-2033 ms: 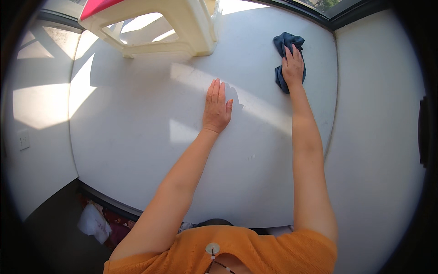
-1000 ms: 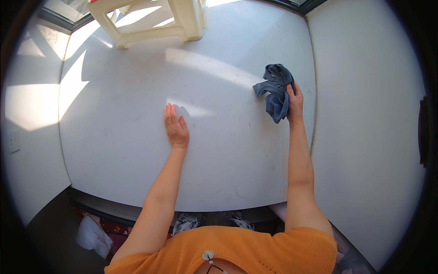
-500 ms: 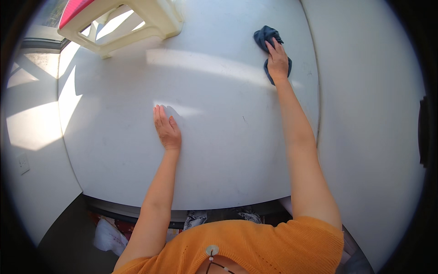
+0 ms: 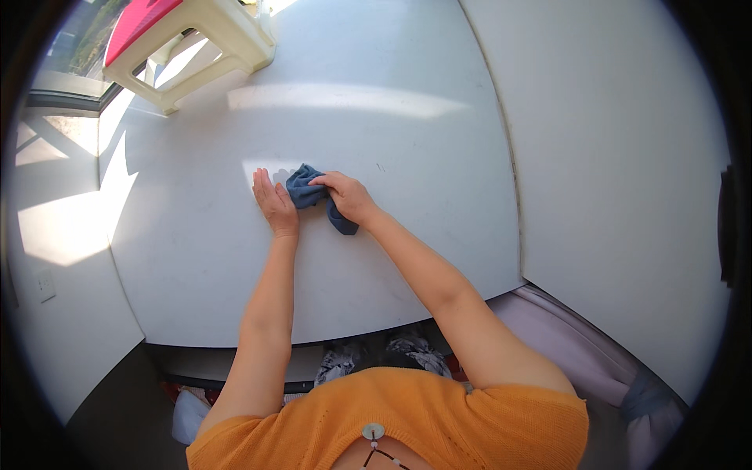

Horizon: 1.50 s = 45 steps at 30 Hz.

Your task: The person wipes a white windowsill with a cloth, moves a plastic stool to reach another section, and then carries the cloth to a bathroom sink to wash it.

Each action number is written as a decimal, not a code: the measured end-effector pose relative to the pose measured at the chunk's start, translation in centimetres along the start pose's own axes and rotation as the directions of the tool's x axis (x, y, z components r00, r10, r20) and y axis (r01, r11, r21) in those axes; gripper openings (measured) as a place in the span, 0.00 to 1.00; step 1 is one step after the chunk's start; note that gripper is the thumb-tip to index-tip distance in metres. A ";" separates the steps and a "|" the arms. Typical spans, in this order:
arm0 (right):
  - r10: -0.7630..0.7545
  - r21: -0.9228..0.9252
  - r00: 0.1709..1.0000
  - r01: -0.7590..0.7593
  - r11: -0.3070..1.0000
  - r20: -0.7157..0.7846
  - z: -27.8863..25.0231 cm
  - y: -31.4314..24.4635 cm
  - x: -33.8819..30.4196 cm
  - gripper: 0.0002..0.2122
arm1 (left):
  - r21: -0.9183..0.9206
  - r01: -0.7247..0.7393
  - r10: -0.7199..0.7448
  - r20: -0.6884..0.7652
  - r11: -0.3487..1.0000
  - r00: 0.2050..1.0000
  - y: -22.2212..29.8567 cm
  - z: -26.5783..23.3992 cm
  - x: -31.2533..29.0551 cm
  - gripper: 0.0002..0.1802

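**While one hand lies flat, the other gathers a soft blue cloth**

Because the blue cloth [image 4: 305,186] lies crumpled with no stiffness in its folds, it looks light and limp, hardly something that could break. It sits on the white counter [image 4: 407,258], left of the middle, between the person's two hands. The right hand [image 4: 350,197] holds it from the right, fingers laid over the narrow part between two bunched lobes; one lobe bulges toward the left hand, and a darker one trails below the wrist, toward the person. That gathered middle seems the best place to take hold, since a grip on a loose end would probably let the rest drag or flop open. Whether it is damp, and so heavier or more slippery, cannot be told. The left hand [image 4: 275,207] holds nothing: its fingers are straight and close together, the thumb beside the cloth, though contact there is unclear. Farther off, a cream stool [image 4: 241,43] with a pink seat stands near the window [image 4: 72,59].
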State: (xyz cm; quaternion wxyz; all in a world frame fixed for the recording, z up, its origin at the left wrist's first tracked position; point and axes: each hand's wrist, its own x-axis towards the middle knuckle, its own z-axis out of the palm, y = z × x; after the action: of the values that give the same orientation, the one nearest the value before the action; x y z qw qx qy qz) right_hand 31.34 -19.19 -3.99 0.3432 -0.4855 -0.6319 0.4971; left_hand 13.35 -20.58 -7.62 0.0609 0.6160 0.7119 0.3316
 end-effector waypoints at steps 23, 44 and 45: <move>-0.194 -0.752 0.892 -0.207 0.626 -0.408 -23.1 10.8 -2.6 0.21 | 0.048 -0.184 0.164 0.269 0.982 0.949 8.4 4.4 -4.9 0.23; -0.034 -0.686 0.871 -0.361 0.632 -0.490 -29.7 11.2 -15.6 0.27 | -0.222 -0.110 0.197 0.420 0.969 0.886 6.5 -5.1 -15.2 0.23; -0.087 -0.737 0.887 -0.318 0.597 -0.453 -28.9 11.7 -15.8 0.27 | -0.225 -0.084 0.175 0.421 0.971 0.890 6.5 -5.4 -15.6 0.23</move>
State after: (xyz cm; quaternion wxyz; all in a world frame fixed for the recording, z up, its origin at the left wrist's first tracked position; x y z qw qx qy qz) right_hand 65.67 -25.34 -6.66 0.1919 -0.7274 -0.6560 0.0612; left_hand 19.75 -36.92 -4.87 0.2587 0.7117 0.6000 0.2581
